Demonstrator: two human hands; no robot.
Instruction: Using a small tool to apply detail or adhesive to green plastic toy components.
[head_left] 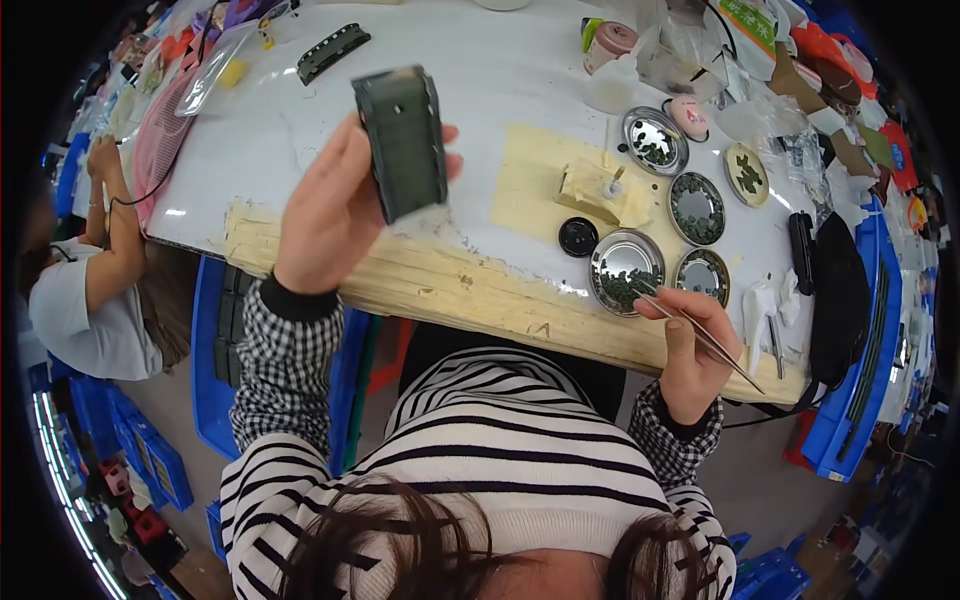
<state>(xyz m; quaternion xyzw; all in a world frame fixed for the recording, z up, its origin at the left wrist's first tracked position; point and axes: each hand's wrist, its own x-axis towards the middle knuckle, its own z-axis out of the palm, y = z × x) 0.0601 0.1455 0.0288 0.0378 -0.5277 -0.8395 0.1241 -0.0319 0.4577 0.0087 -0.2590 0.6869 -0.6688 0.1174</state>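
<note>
Head view: L hand [335, 200] grasps a dk green body [403, 145], raised over the L part of the bench [460, 60], fingers wrapped round its sides, thumb side near; R hand [695, 350] pinches thin metal tweezers [715, 345], tips over the nearest-L metal dish [622, 247] at the near edge. Whether tips touch, or grip, a piece: can't tell, too small. Progress, my judgement: mid-job, approx. Body looks formed as a main shell; small bits along its long edges, but can't tell if fitted or moulded. Loose green pieces [625, 284] lie in that dish, w/ more in the other metal dishes and the pale dish [746, 197] far R, so prob. plenty left. A curved green part [334, 53] lies apart, far L, w/ light spots along it. More dk green blocks [230, 325] sit in the blue bin [208, 410] below, L; done or waiting, can't tell. Materials: body boxy, longish, matt, prob. plastic, w/ a pale spot nr far end. Tweezers slim, shiny, tapered. Metal dishes round, shallow, polished rims; pale dish duller. Black cap [578, 237] round, smooth, just beside the nearest-L dish. Yellowish block [600, 195] angular, looks paper-wrapped, on a flat yellow sheet [520, 180]. Bench top white, glossy, scuffed; near edge bare wood [430, 290], grainy, stained.
</note>
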